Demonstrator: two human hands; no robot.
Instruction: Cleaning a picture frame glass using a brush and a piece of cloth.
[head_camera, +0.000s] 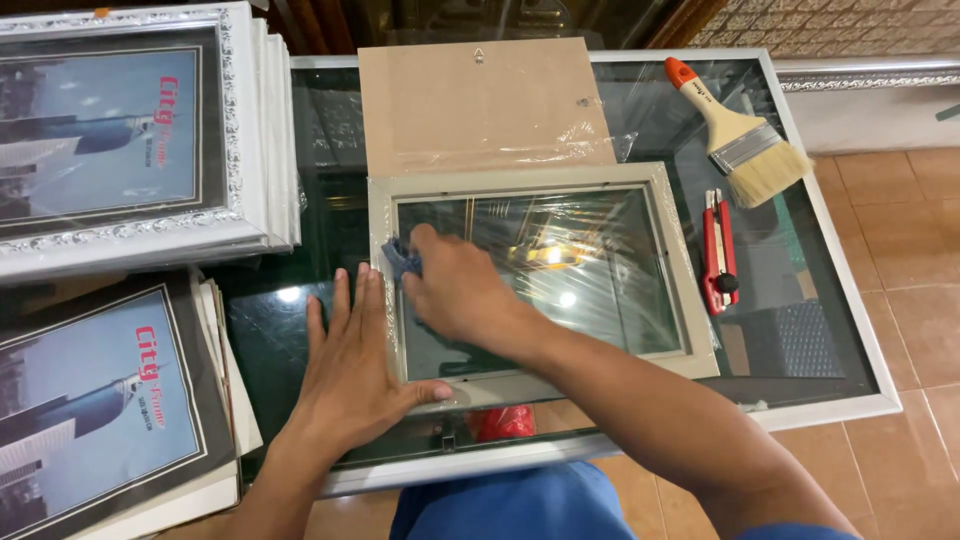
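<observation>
The picture frame (540, 275) lies face-down on the glass table (830, 360). The right hand (460, 290) presses a blue cloth (402, 258) onto the frame's glass near its left edge; wiping looks underway. The left hand (350, 365), flat and open, steadies that edge. The backing board (480, 100) behind the frame is not yet fitted.

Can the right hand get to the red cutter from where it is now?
Probably yes. The right hand holds a blue cloth on the frame's glass; the cutter lies uncovered right of the frame, nothing between.
</observation>
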